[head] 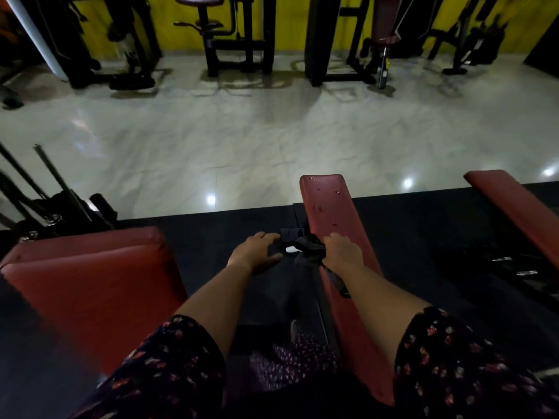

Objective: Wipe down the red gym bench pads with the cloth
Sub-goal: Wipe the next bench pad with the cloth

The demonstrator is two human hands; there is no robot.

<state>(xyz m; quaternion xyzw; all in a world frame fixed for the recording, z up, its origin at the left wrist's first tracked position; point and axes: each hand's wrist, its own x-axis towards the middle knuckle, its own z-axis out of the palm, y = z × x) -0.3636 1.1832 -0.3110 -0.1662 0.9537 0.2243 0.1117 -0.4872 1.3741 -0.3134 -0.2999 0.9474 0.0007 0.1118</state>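
Gym, red padded benches (pixel 332 225), black weight machines (pixel 239 40) along yellow wall (pixel 290 22), glossy tiled floor (pixel 242 131)

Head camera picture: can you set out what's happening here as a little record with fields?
Place: gym, black machines along a yellow wall
Right hand: grips a dark cloth at the middle red pad's left edge
Left hand: open, fingers spread, just left of the cloth
Pad surface: narrow, small wet-looking specks on its far half
Other pads: wide red pad at left, third red pad at far right
Floor: glossy pale tiles beyond a dark mat
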